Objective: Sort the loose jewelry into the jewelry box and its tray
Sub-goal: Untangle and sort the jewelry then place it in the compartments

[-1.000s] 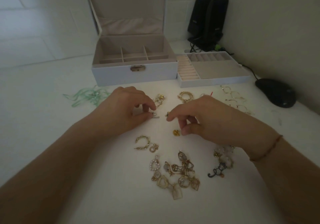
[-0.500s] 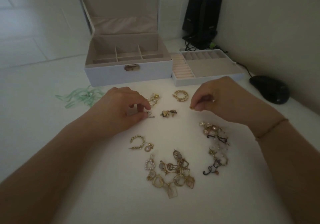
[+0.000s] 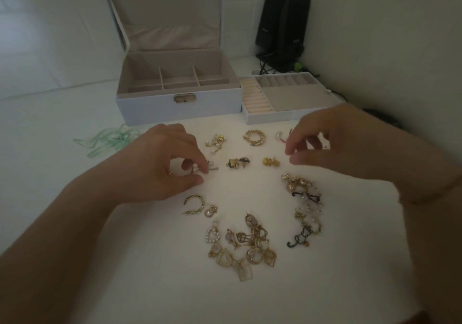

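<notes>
Your left hand [image 3: 160,166] pinches a small silver earring [image 3: 212,167] at frame centre while your right hand [image 3: 332,146], fingers curled, hovers apparently empty below the open jewelry box [image 3: 175,108].

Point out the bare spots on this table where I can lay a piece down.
Free: the table's near edge below the tangled pile, and the strip between the green ribbon and the left hand. Crowded: the ring of jewelry between both hands, from the gold hoop to the pearl cluster.
</notes>
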Demonstrator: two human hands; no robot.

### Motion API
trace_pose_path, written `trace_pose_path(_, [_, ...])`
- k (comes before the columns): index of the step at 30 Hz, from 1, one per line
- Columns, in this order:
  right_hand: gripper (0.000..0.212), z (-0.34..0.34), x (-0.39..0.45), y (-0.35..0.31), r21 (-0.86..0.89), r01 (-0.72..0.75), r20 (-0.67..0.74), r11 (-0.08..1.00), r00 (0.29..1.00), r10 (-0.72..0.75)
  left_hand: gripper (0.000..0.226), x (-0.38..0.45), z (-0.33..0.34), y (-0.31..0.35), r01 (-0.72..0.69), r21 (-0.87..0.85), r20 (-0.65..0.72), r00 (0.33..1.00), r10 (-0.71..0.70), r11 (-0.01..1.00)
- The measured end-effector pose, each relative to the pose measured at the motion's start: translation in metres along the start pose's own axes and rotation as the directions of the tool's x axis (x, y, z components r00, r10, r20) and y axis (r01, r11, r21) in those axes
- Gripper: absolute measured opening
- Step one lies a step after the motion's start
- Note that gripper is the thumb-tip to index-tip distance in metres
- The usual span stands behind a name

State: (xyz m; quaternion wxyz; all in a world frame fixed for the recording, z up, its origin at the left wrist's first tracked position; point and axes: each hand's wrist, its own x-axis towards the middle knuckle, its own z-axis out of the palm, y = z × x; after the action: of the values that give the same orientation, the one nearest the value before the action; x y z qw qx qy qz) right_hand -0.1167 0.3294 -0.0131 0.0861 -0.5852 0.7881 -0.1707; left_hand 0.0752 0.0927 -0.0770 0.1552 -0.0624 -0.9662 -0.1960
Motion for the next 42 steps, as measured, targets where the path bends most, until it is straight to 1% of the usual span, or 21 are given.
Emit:
trace_pose_path(2, [0.016, -0.001, -0.024, -0.003, -0.081, -0.004, 0.099, 0.997, 0.995, 0.012, 0.02, -0.003, -0.003, 0.002, -0.012, -0.02, 0.031, 0.999, 0.012, 1.0])
trace_pose_path(4, [0.023, 0.012, -0.051, -0.005, -0.138, -0.012, 0.124, 0.99, 0.992, 0.029, 0.02, -0.004, -0.004, 0.003, -0.019, -0.026, 0.062, 0.998, 0.021, 0.999])
trace_pose_path(6, [0.026, 0.031, -0.076, -0.005, -0.121, -0.065, 0.067, 0.991, 0.995, 0.074, 0.021, -0.005, -0.004, 0.003, -0.02, -0.015, 0.09, 0.996, 0.021, 1.0])
trace_pose_path(9, [0.023, 0.055, -0.096, -0.001, -0.037, -0.158, -0.059, 0.987, 0.986, 0.156, 0.023, -0.005, -0.001, 0.003, -0.012, 0.02, 0.132, 0.991, 0.009, 1.0])
trace_pose_path(11, [0.024, 0.065, -0.1, 0.0, 0.031, -0.17, -0.145, 0.985, 0.974, 0.173, 0.023, -0.005, 0.001, 0.004, -0.004, 0.029, 0.152, 0.988, 0.0, 1.0])
trace_pose_path(13, [0.024, 0.071, -0.101, -0.002, 0.044, -0.16, -0.206, 0.986, 0.964, 0.166, 0.023, -0.005, 0.002, 0.006, 0.008, 0.033, 0.154, 0.988, -0.013, 0.999])
trace_pose_path(17, [0.024, 0.073, -0.1, -0.004, -0.067, -0.154, -0.27, 0.986, 0.954, 0.131, 0.021, -0.005, 0.002, 0.009, 0.022, 0.036, 0.148, 0.989, -0.027, 0.999])
trace_pose_path(20, [0.025, 0.074, -0.1, -0.004, -0.146, -0.095, -0.325, 0.985, 0.945, 0.043, 0.021, -0.005, 0.004, 0.009, 0.029, 0.018, 0.153, 0.988, -0.031, 0.999])
trace_pose_path(23, [0.024, 0.074, -0.1, -0.003, -0.168, -0.048, -0.33, 0.985, 0.944, -0.01, 0.02, -0.002, 0.005, 0.01, 0.042, -0.036, 0.129, 0.991, -0.037, 0.998])
trace_pose_path(25, [0.021, 0.072, -0.099, -0.001, -0.157, -0.03, -0.299, 0.987, 0.954, -0.019, 0.016, 0.0, 0.003, 0.014, 0.077, -0.086, 0.094, 0.993, -0.069, 0.993])
trace_pose_path(27, [0.018, 0.07, -0.098, -0.001, -0.148, -0.017, -0.254, 0.989, 0.967, -0.021, 0.006, 0.0, 0.0, 0.017, 0.114, -0.142, 0.052, 0.993, -0.107, 0.983])
trace_pose_path(29, [0.014, 0.067, -0.095, -0.004, -0.104, -0.026, -0.228, 0.994, 0.974, 0.001, 0.007, -0.001, 0.0, 0.019, 0.151, -0.188, 0.003, 0.988, -0.153, 0.971])
trace_pose_path(31, [0.009, 0.066, -0.09, -0.007, -0.041, -0.048, -0.232, 0.998, 0.972, 0.037, 0.005, 0.001, 0.002, 0.021, 0.227, -0.222, -0.035, 0.97, -0.241, 0.948])
trace_pose_path(32, [0.011, 0.066, -0.087, -0.009, -0.015, -0.064, -0.234, 0.998, 0.971, 0.058, 0.004, 0.002, 0.004, 0.022, 0.261, -0.232, -0.062, 0.958, -0.281, 0.937])
trace_pose_path(34, [0.026, 0.064, -0.084, -0.01, 0.068, -0.112, -0.223, 0.991, 0.967, 0.125, 0.008, 0.004, 0.007, 0.024, 0.305, -0.249, -0.117, 0.933, -0.341, 0.919])
trace_pose_path(35, [0.032, 0.061, -0.083, -0.011, 0.135, -0.146, -0.189, 0.98, 0.967, 0.17, 0.009, 0.005, 0.007, 0.025, 0.326, -0.279, -0.132, 0.919, -0.372, 0.903])
trace_pose_path(36, [0.034, 0.058, -0.082, -0.012, 0.182, -0.173, -0.136, 0.968, 0.971, 0.199, 0.009, 0.006, 0.006, 0.026, 0.34, -0.32, -0.14, 0.906, -0.4, 0.884])
trace_pose_path(37, [0.036, 0.053, -0.08, -0.012, 0.203, -0.177, -0.079, 0.963, 0.977, 0.197, 0.009, 0.006, 0.005, 0.026, 0.35, -0.366, -0.14, 0.895, -0.423, 0.862])
trace_pose_path(39, [0.045, 0.042, -0.075, -0.012, 0.195, -0.18, 0.059, 0.964, 0.983, 0.172, 0.01, 0.007, 0.003, 0.026, 0.358, -0.428, -0.127, 0.885, -0.447, 0.83])
trace_pose_path(40, [0.047, 0.037, -0.071, -0.012, 0.169, -0.16, 0.11, 0.973, 0.984, 0.143, 0.011, 0.007, 0.003, 0.026, 0.358, -0.445, -0.121, 0.884, -0.451, 0.821])
trace_pose_path(42, [0.042, 0.03, -0.063, -0.014, 0.122, -0.088, 0.146, 0.989, 0.987, 0.069, 0.012, 0.007, 0.003, 0.027, 0.346, -0.47, -0.115, 0.888, -0.444, 0.812])
